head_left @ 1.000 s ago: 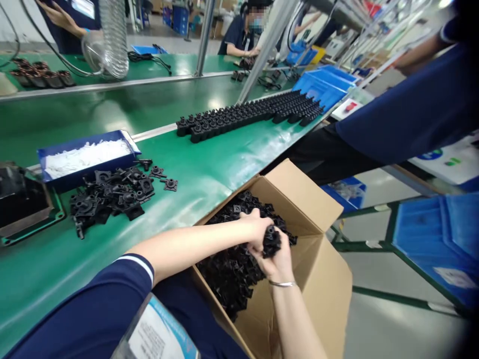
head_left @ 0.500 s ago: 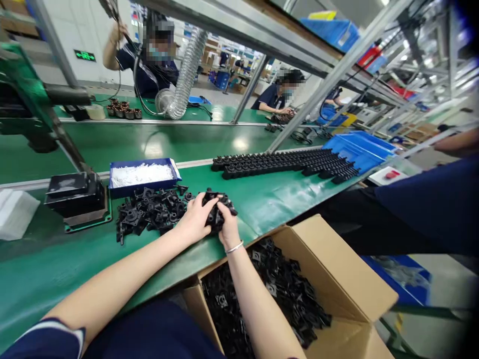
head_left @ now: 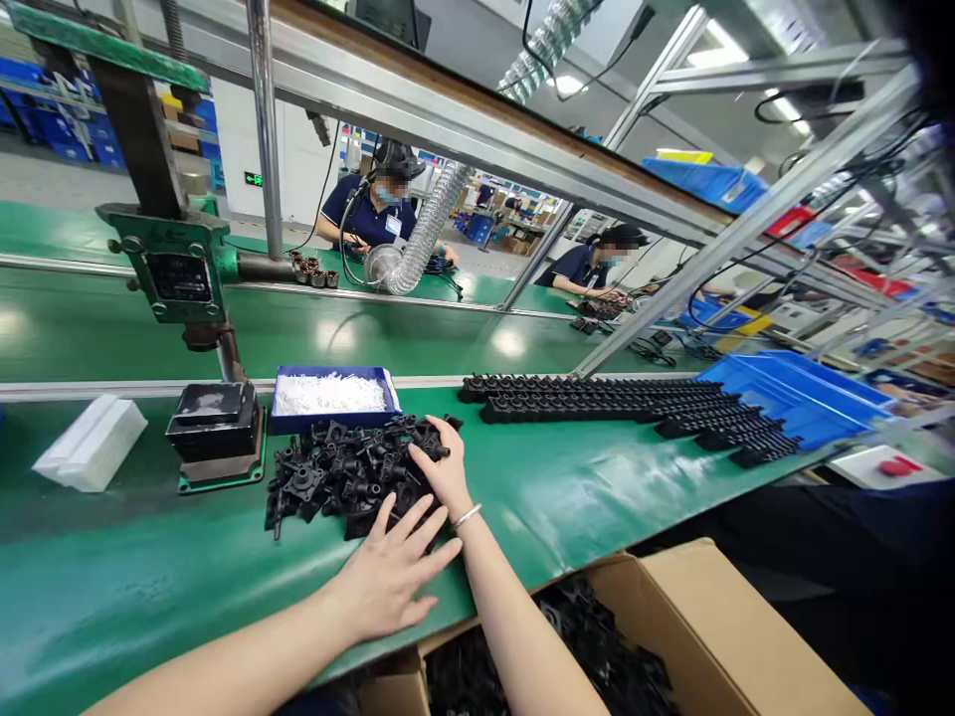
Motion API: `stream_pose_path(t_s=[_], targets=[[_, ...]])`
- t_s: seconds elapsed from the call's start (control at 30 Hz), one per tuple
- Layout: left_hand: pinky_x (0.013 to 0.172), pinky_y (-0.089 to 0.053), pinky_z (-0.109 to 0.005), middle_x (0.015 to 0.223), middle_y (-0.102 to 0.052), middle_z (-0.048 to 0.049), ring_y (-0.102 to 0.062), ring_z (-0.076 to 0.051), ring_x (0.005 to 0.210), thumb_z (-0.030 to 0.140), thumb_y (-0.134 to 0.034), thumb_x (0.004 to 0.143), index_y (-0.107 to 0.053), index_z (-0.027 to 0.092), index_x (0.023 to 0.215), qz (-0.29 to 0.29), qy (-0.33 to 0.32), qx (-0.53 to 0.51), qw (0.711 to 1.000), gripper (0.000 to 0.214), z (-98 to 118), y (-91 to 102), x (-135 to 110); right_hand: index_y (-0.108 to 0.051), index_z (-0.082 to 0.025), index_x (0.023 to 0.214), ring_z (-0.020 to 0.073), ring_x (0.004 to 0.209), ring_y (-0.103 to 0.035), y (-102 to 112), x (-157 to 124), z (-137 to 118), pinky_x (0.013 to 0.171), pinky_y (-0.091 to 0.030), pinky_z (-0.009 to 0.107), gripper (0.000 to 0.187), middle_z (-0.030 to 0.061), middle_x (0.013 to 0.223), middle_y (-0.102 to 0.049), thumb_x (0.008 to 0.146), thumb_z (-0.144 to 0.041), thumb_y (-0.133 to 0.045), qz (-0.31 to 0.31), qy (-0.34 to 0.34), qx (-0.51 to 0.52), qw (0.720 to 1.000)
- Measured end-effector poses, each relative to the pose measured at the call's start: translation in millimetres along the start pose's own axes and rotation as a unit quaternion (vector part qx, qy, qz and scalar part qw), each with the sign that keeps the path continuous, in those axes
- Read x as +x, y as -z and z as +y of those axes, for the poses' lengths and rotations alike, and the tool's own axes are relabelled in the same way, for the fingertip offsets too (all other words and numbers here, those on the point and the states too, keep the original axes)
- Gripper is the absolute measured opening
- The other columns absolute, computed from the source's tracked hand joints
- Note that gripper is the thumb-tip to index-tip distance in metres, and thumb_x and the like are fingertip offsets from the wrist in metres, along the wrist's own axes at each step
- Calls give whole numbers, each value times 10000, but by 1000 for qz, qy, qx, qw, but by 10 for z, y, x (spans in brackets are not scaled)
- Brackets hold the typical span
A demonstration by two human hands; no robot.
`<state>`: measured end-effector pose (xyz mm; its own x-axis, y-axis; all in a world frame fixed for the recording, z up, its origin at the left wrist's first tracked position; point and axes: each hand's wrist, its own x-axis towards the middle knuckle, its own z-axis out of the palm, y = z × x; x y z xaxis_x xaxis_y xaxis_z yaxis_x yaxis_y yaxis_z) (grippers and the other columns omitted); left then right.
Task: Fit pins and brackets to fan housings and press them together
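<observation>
A loose pile of black plastic parts [head_left: 335,472] lies on the green work surface [head_left: 567,507]. My left hand [head_left: 395,577] is spread flat at the pile's near right edge, fingers apart, holding nothing. At the pile's right side, my right hand [head_left: 446,467] curves against the parts with its thumb and fingers apart, a silver bracelet on the wrist. Parts right under its fingertips are partly hidden. Below my right forearm, a cardboard box [head_left: 693,617] holds many more black parts.
Behind the pile stands a blue tray [head_left: 335,423] of small white pieces. A green press [head_left: 183,268] with a black block [head_left: 213,423] is left, near a white block [head_left: 90,443]. Rows of black parts [head_left: 567,398] and blue bins [head_left: 791,398] are right. Two co-workers sit opposite.
The clump of black parts held between both hands now rests with the pile. My left hand has come away and spread; the right stays against the parts. The view has shifted.
</observation>
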<state>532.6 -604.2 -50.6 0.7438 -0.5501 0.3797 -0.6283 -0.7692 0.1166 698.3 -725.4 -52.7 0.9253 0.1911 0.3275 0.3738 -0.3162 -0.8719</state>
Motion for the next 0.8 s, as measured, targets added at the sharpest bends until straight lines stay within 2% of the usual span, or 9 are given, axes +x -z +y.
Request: stream_pose_path(t_s=[0.13, 0.2, 0.27, 0.37, 0.47, 0.57, 0.63, 0.8], targets=[[1191, -190, -596, 1553, -412, -105, -269, -317, 1483, 428, -423, 1002, -467, 276, 1433, -14, 22, 18, 1000, 459, -95, -47, 97, -657, -295, 1199, 298, 1384, -407, 116, 140, -38, 1222, -202, 500, 576, 57, 1408, -545, 657, -393, -828, -98, 13, -6, 995], [1183, -217, -597, 1513, -461, -120, -297, -318, 1471, 393, -425, 1004, -506, 260, 1395, -16, 27, 24, 999, 421, -151, -67, 171, -641, -312, 1244, 289, 1403, -400, 212, 181, -44, 1216, -229, 492, 619, 46, 1470, -498, 665, -424, -829, -119, 15, -8, 993], [1182, -230, -594, 1494, -477, -144, -309, -316, 1467, 357, -422, 1005, -517, 226, 1379, -13, 19, 31, 999, 407, -193, -85, 228, -614, -305, 1281, 270, 1425, -371, 290, 219, -19, 1227, -203, 484, 588, 51, 1504, -458, 739, -474, -766, -95, 12, -12, 995], [1178, -251, -585, 1492, -476, -166, -328, -326, 1460, 323, -419, 1009, -530, 189, 1356, 2, 7, 46, 999, 389, -220, -91, 236, -597, -247, 1290, 259, 1457, -302, 331, 301, 82, 1245, -124, 484, 561, 93, 1496, -452, 816, -542, -658, -21, -4, -17, 1000], [1183, -272, -547, 1504, -473, -138, -327, -315, 1463, 262, -387, 1021, -514, 193, 1372, 23, -27, 67, 997, 380, -217, -60, 112, -617, -229, 1262, 255, 1451, -314, 283, 394, 207, 1242, -139, 482, 549, 100, 1460, -499, 833, -571, -615, 11, -30, -8, 999], [1187, -282, -523, 1515, -473, -104, -299, -298, 1480, 205, -360, 1025, -498, 197, 1392, 39, -63, 93, 993, 392, -232, 7, -114, -651, -239, 1218, 234, 1364, -452, 178, 445, 273, 1212, -241, 488, 466, 80, 1398, -575, 908, -562, -521, -20, -48, 14, 999], [1191, -277, -521, 1526, -465, -88, -274, -291, 1491, 201, -370, 1023, -480, 210, 1414, 43, -62, 104, 992, 406, -268, 66, -282, -672, -216, 1178, 229, 1317, -506, 98, 449, 271, 1189, -279, 505, 425, 82, 1356, -609, 947, -529, -500, -51, -45, 25, 997], [1211, -218, -536, 1565, -413, -58, -225, -280, 1510, 199, -391, 1022, -443, 260, 1449, 45, -29, 104, 993, 434, -448, 231, -635, -680, -181, 1116, 234, 1316, -500, -21, 448, 210, 1159, -317, 515, 358, 89, 1354, -596, 978, -468, -517, -77, -27, 10, 997]])
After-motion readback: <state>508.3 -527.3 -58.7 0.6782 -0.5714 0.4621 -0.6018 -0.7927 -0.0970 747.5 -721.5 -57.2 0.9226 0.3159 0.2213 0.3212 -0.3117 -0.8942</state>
